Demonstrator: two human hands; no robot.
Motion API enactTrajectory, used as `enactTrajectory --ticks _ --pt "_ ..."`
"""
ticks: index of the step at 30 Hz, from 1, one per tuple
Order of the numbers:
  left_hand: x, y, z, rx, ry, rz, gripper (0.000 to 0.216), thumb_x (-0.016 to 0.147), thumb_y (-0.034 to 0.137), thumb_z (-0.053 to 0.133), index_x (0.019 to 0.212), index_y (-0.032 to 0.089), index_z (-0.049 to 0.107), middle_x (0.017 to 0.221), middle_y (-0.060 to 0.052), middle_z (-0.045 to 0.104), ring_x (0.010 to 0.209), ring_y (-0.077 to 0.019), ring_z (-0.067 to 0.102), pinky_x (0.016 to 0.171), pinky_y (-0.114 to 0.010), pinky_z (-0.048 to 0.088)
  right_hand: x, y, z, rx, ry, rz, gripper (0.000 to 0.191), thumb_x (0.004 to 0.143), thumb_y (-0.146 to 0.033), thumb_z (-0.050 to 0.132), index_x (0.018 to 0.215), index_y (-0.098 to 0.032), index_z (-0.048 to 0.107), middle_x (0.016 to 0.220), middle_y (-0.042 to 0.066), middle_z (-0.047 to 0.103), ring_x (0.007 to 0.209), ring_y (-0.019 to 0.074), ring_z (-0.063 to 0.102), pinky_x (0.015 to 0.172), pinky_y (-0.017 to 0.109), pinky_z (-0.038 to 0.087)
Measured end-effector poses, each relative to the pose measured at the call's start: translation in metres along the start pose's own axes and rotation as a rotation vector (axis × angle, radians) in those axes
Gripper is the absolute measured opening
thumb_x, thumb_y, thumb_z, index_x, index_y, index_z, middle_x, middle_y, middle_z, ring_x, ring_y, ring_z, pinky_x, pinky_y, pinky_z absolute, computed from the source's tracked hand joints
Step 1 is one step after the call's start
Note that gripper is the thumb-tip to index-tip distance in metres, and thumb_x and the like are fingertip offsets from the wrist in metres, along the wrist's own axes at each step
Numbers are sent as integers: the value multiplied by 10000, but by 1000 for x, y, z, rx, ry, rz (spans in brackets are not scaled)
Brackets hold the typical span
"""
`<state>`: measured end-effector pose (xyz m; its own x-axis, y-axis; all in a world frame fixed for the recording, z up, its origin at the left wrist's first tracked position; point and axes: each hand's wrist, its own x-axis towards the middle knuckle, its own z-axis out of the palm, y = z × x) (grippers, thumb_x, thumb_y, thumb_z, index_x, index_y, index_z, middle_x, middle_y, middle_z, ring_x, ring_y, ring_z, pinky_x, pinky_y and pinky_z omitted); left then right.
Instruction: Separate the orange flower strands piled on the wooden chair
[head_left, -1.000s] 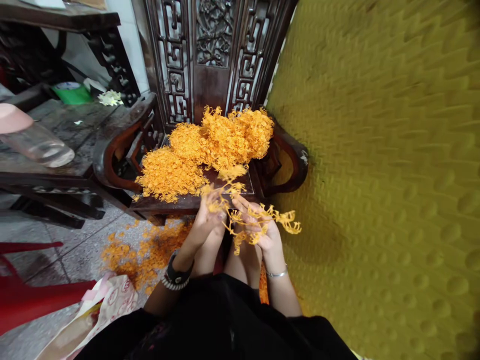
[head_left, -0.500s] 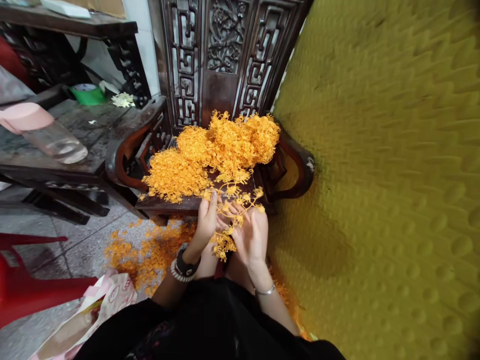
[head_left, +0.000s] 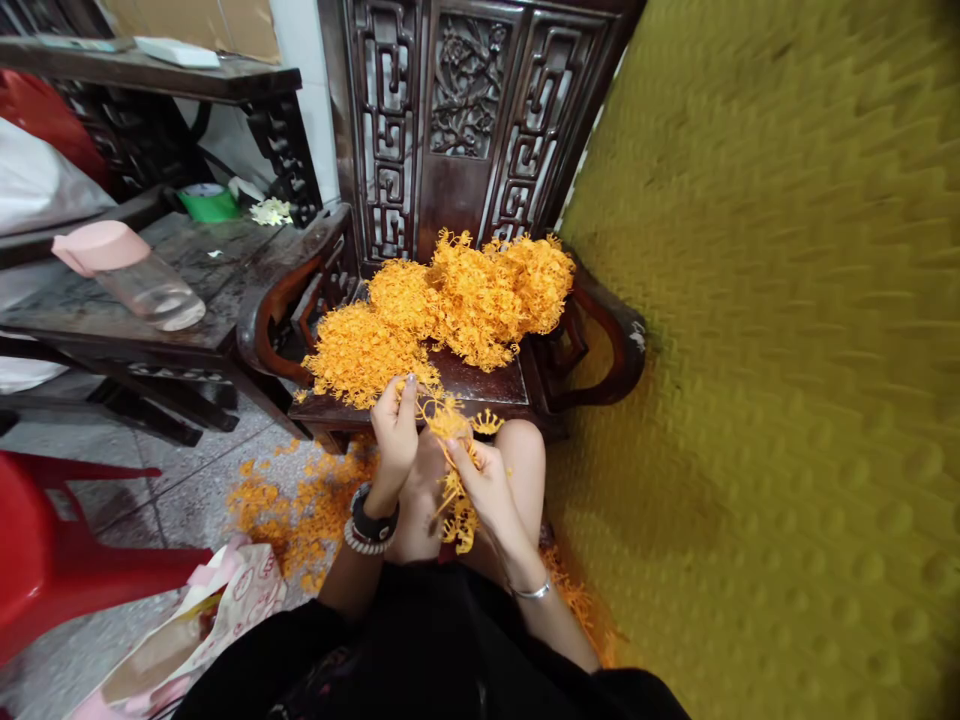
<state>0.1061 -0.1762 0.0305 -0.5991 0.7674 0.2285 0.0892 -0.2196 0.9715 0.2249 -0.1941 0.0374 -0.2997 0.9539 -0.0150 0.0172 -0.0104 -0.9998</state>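
Above my knees, a thin orange plastic sprig (head_left: 448, 420) with small flower-like tips stretches between my hands. My left hand (head_left: 395, 425) pinches one end of it between thumb and fingers, close to the front of the heap. My right hand (head_left: 484, 480) has its fingers closed round the lower middle of the sprig, and some tips hang down below it. Just beyond, a large heap of similar orange sprigs (head_left: 480, 300) covers much of the seat of a dark carved wooden chair (head_left: 484, 385).
Orange pieces (head_left: 300, 510) lie scattered on the tiled floor. To the left are a dark wooden table (head_left: 97, 310) with a pink-lidded bottle (head_left: 142, 275) and green tape roll (head_left: 208, 203), a red stool (head_left: 67, 560) and a paper bag (head_left: 240, 590). A yellow padded wall (head_left: 750, 300) stands right.
My right hand has turned from a loose, open palm to a closed grip on the sprig. My left hand has shifted a little left, and the sprig is bunched closer together. The view has swung slightly.
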Motion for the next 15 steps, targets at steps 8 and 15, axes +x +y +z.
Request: enactTrajectory --ticks 8,15 --pt "77 6 -62 -412 469 75 265 934 330 446 715 188 397 489 99 282 405 -44 228 412 -169 208 -40 -5 -23 -40 95 -59 367 811 -456 596 592 -171 522 547 -6 481 514 105 383 480 238 317" --pt "52 20 -55 -406 -121 -69 211 870 368 543 1000 202 548 459 80 422 360 -66 371 367 -176 282 -9 -10 -44 196 125 -165 369 678 -482 736 645 -200 501 580 -42 395 502 88 304 453 243 260"
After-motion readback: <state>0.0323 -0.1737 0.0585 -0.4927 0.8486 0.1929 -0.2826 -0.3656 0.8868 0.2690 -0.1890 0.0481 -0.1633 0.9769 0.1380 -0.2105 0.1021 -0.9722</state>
